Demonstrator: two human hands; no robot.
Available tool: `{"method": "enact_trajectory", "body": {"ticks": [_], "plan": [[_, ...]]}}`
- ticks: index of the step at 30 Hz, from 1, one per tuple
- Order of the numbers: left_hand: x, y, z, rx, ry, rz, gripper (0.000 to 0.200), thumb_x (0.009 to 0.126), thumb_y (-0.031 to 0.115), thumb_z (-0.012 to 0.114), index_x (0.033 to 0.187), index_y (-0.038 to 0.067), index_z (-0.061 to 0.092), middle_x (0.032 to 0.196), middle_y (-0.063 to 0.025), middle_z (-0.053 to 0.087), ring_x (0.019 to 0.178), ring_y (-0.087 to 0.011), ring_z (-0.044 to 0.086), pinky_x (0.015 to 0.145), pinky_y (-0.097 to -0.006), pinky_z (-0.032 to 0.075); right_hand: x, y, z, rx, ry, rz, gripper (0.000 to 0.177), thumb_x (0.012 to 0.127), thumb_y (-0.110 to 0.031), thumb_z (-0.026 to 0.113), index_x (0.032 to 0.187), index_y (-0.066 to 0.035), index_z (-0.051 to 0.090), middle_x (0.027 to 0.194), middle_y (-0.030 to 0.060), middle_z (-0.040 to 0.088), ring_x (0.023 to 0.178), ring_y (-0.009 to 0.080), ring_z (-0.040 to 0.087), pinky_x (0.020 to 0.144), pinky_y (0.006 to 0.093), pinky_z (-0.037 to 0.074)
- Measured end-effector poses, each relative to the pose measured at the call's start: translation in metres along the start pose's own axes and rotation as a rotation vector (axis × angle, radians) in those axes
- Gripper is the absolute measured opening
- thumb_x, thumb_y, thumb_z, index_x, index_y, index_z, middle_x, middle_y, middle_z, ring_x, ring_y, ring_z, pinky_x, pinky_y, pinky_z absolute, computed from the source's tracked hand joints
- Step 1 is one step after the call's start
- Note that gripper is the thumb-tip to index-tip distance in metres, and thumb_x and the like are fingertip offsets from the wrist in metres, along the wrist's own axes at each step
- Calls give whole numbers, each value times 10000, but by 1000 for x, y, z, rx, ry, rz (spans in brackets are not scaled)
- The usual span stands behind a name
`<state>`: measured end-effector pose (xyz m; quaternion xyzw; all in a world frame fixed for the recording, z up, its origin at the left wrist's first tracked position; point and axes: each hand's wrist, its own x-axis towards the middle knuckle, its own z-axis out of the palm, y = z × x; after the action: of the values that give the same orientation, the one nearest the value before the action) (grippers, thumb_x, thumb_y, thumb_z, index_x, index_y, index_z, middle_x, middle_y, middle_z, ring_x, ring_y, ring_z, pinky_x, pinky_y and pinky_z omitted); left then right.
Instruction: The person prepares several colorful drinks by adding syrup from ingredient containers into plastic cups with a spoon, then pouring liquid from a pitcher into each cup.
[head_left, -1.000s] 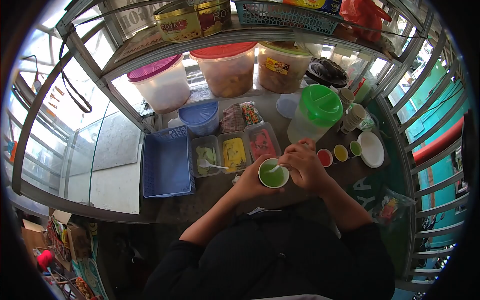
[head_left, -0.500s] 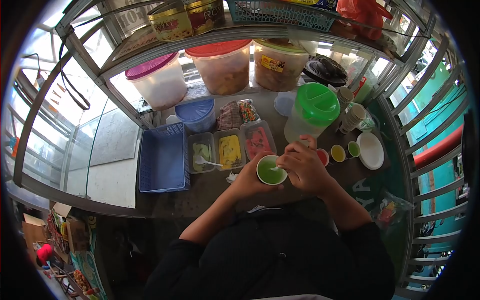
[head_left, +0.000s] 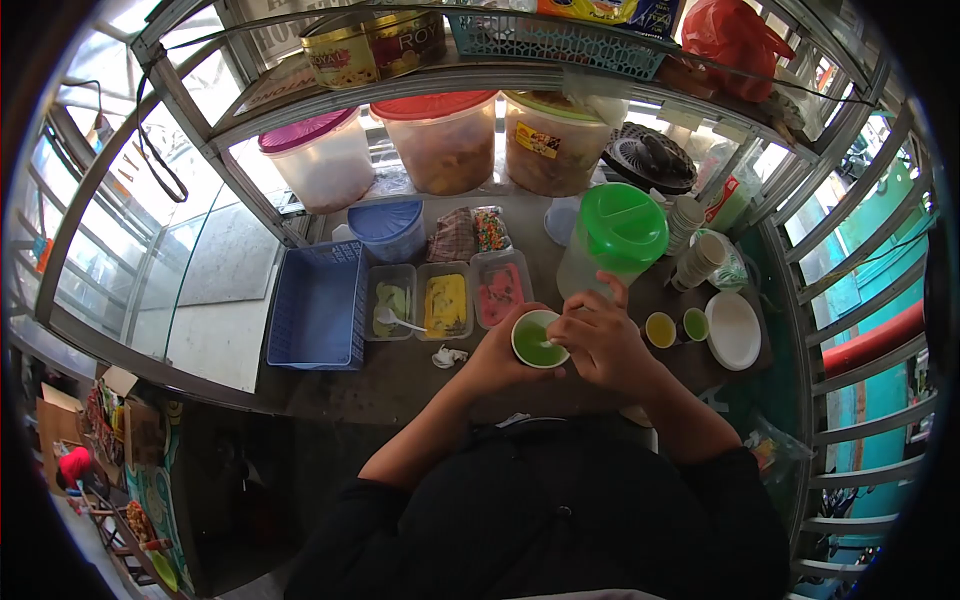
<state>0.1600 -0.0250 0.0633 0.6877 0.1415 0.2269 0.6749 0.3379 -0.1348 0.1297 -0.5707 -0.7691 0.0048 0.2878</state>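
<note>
The left hand [head_left: 497, 362] gripped the green cup [head_left: 538, 340] from its left, fingers curled round its wall, over the counter [head_left: 400, 385]. The right hand [head_left: 603, 342] met the rim from the right, fingertips pinched together above the green liquid on something too small to tell. Beyond lay three topping trays [head_left: 445, 303] and the green-lidded pitcher [head_left: 610, 240].

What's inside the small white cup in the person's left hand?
Green liquid fills the small white cup in the left hand. The right hand covers its right rim; the bottom is hidden.
</note>
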Motion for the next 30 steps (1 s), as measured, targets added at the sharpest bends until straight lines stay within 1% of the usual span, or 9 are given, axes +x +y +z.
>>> {"method": "enact_trajectory", "body": {"ticks": [8,11,14,20,22,24,26,29,30], "plan": [[10,-14,24,-13,64,14,864,680,207,952,1375,47,463,1213,-73,629,1144,-166,610,967,-327,495,-8,22,-11,-54,48,-50,158,854,-114,724,999,-163,681,830,-22,674,1003,177,622,1142,578,227],[13,-13,32,36,69,34,866,681,213,951,1375,42,462,1218,-74,627,1145,-163,607,974,-326,490,-18,37,-7,80,83,30,142,887,-119,710,1022,-132,668,831,1,676,961,198,634,1134,534,264],[14,-24,39,22,79,57,870,679,217,953,1376,43,463,1220,-72,626,1150,-158,601,981,-328,484,-22,49,-7,234,101,125,176,894,-113,712,1068,-100,686,896,35,713,959,245,659,1075,459,381],[11,-33,53,14,171,35,867,685,203,949,1384,45,460,1231,-67,618,1172,-153,585,991,-325,474,-23,69,-11,454,196,172,388,907,-217,749,1267,-110,655,1100,61,709,961,216,657,875,375,485],[8,-42,57,-8,227,-8,872,687,201,948,1391,44,457,1236,-66,618,1179,-156,585,1001,-324,471,-21,91,-28,353,233,176,382,923,-217,743,1273,-102,642,1128,61,701,974,178,649,832,346,498],[6,-62,60,-35,289,-24,878,687,200,948,1398,46,456,1243,-66,619,1188,-159,585,1010,-324,469,-21,134,-28,429,456,321,334,949,-240,724,1238,-90,645,1100,47,681,954,145,629,825,319,491],[4,-92,62,-67,351,-14,885,685,199,950,1403,49,456,1253,-67,620,1198,-163,586,1019,-326,468,-26,204,-19,526,715,471,351,978,-271,694,1262,-84,608,1207,66,655,1068,137,604,887,273,467],[-2,-116,64,-33,426,-108,893,677,200,955,1406,53,462,1260,-73,628,1209,-170,590,1028,-331,469,-35,274,-18,562,805,724,435,974,-263,694,1336,-94,523,1207,82,624,1096,170,600,930,292,460],[-5,-126,64,-21,435,-120,889,674,201,957,1402,52,469,1260,-74,631,1207,-171,593,1028,-333,470,-35,277,-14,571,752,755,468,966,-284,701,1348,-98,505,1165,72,626,1062,160,605,890,295,474]]}}
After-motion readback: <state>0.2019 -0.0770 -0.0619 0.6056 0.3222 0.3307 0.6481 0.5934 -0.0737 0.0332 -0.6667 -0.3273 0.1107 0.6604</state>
